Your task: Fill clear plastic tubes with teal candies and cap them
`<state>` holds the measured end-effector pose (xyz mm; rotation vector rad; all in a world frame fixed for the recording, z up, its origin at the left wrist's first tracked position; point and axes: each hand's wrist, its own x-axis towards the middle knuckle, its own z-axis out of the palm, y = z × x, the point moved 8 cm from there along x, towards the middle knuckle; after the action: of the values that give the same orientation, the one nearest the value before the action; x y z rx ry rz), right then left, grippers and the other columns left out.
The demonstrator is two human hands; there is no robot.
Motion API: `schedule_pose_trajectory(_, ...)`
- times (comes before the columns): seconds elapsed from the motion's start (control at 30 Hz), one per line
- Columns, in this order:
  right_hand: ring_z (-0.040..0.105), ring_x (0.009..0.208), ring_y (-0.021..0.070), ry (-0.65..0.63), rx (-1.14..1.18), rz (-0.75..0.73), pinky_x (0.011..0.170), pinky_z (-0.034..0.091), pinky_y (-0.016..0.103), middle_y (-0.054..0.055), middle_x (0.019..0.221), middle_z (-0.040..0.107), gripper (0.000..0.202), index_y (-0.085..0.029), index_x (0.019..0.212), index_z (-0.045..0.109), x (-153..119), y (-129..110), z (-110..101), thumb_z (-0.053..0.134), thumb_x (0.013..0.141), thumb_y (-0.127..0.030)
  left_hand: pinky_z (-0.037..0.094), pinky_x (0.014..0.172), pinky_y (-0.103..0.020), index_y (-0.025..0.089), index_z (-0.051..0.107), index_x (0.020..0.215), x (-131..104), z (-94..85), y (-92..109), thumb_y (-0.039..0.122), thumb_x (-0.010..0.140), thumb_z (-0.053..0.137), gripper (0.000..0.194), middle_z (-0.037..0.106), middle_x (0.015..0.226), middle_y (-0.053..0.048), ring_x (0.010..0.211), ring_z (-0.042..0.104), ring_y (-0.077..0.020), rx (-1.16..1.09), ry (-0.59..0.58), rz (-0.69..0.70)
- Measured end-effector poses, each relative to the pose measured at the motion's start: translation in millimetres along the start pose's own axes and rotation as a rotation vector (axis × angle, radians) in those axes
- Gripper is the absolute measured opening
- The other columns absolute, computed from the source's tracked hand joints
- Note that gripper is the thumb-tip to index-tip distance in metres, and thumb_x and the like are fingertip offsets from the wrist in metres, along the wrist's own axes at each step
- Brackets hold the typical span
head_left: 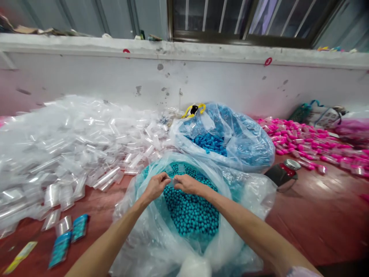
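Observation:
My left hand (157,186) and my right hand (187,183) meet over an open clear plastic bag (227,184) full of small round teal balls (191,211). Both have their fingers closed in a pinch, fingertips almost touching. A small clear piece (172,182) shows between them, too blurred to name. Just behind stands a second plastic bag (253,142) holding small blue plastic pieces (210,142). At lower left, two clear packs with blue tops (59,250) lie on the red table, filled with teal balls.
A big heap of clear plastic containers (72,142) covers the left side. Pink-capped pieces (311,140) are piled at right, near a dark jar with a silver lid (284,173). A yellow strip (20,257) lies at lower left. Behind runs a white wall (219,84).

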<state>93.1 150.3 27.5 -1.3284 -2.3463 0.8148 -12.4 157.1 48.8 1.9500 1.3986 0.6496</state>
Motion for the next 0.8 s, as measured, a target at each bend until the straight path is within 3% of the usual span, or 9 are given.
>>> schedule_pose_trajectory(0.13, 0.052, 0.066, 0.0128, -0.03, 0.125, 0.033, 0.059, 0.037, 0.022, -0.001, 0.07, 0.056, 0.002, -0.017, 0.079, 0.05, -19.2, -5.5, -5.6, 0.05, 0.078, -0.018, 0.043, 0.057, -0.024, 0.016, 0.054, 0.086, -8.8, 11.1, 6.5, 0.035, 0.075, 0.045, 0.023, 0.06, 0.071, 0.0, 0.061, 0.057, -0.0131, -0.267, -0.043, -0.024)
schedule_pose_trajectory(0.23, 0.052, 0.056, 0.0104, -0.203, 0.656, 0.108, 0.056, 0.041, 0.023, -0.002, 0.064, 0.054, 0.014, -0.017, 0.075, 0.048, -29.7, -17.3, 13.6, 0.048, 0.078, -0.03, 0.046, 0.067, -0.027, 0.016, 0.051, 0.101, -15.8, 28.9, 18.8, 0.043, 0.074, 0.052, 0.038, 0.063, 0.093, -0.007, 0.079, 0.061, -0.0172, -0.781, -0.112, -0.08)
schedule_pose_trajectory(0.3, 0.052, 0.054, 0.0096, -0.288, 1.038, 0.167, 0.057, 0.043, 0.025, -0.002, 0.062, 0.053, 0.026, -0.016, 0.071, 0.049, -36.5, -26.8, 30.0, 0.053, 0.073, -0.041, 0.046, 0.069, -0.029, 0.015, 0.053, 0.088, -18.9, 39.7, 19.4, 0.044, 0.069, 0.06, 0.036, 0.065, 0.082, -0.007, 0.08, 0.062, -0.02, -1.062, -0.117, -0.179)
schedule_pose_trajectory(0.37, 0.051, 0.052, 0.0094, -0.305, 1.179, 0.223, 0.056, 0.043, 0.025, -0.002, 0.059, 0.053, 0.035, -0.015, 0.066, 0.05, -45.0, -30.9, 43.7, 0.058, 0.066, -0.049, 0.047, 0.066, -0.03, 0.015, 0.051, 0.076, -18.2, 39.4, 9.4, 0.043, 0.064, 0.065, 0.034, 0.062, 0.063, -0.002, 0.074, 0.063, -0.0207, -1.133, -0.025, -0.275)
schedule_pose_trajectory(0.5, 0.049, 0.05, 0.0103, -0.3, 1.036, 0.317, 0.05, 0.039, 0.024, -0.002, 0.054, 0.051, 0.031, -0.016, 0.06, 0.049, -67.7, -30.0, 60.0, 0.059, 0.065, -0.045, 0.047, 0.064, -0.031, 0.014, 0.05, 0.097, -2.6, 12.8, -14.0, 0.048, 0.064, 0.061, 0.049, 0.059, 0.057, 0.001, 0.067, 0.063, -0.0203, -0.871, 0.159, -0.345)
schedule_pose_trajectory(0.6, 0.045, 0.057, 0.0094, -0.035, 0.937, 0.29, 0.054, 0.036, 0.022, -0.004, 0.058, 0.048, 0.024, -0.017, 0.062, 0.049, -71.1, -21.2, 39.9, 0.055, 0.07, -0.039, 0.045, 0.065, -0.033, 0.01, 0.044, 0.115, 10.6, -3.4, -12.6, 0.046, 0.062, 0.063, 0.067, 0.061, 0.067, -0.002, 0.073, 0.062, -0.0233, -0.572, 0.206, -0.34)
schedule_pose_trajectory(0.67, 0.042, 0.059, 0.0093, 0.143, 0.931, 0.326, 0.054, 0.034, 0.021, -0.004, 0.06, 0.045, 0.023, -0.017, 0.065, 0.049, -70.5, -9.8, 26.0, 0.055, 0.072, -0.038, 0.043, 0.074, -0.034, 0.011, 0.043, 0.119, 11.3, -12.3, 3.8, 0.044, 0.062, 0.063, 0.069, 0.062, 0.086, -0.007, 0.09, 0.058, -0.0261, -0.379, 0.306, -0.225)
schedule_pose_trajectory(0.73, 0.042, 0.058, 0.0099, 0.26, 1.027, 0.437, 0.051, 0.033, 0.021, -0.004, 0.06, 0.043, 0.023, -0.018, 0.066, 0.047, -71.8, 4.5, 22.2, 0.054, 0.072, -0.04, 0.043, 0.076, -0.033, 0.014, 0.046, 0.117, 3.5, -2.7, 21.7, 0.046, 0.069, 0.056, 0.059, 0.06, 0.096, -0.009, 0.095, 0.056, -0.026, -0.199, 0.285, -0.132)
schedule_pose_trajectory(0.8, 0.044, 0.057, 0.0107, 0.299, 1.172, 0.488, 0.05, 0.036, 0.022, -0.004, 0.061, 0.044, 0.022, -0.018, 0.068, 0.046, -73.6, 10.5, 25.2, 0.051, 0.073, -0.039, 0.046, 0.063, -0.032, 0.015, 0.048, 0.114, -11.1, 29.4, 22.6, 0.048, 0.074, 0.046, 0.051, 0.061, 0.086, -0.007, 0.079, 0.06, -0.0238, -0.189, 0.07, -0.193)
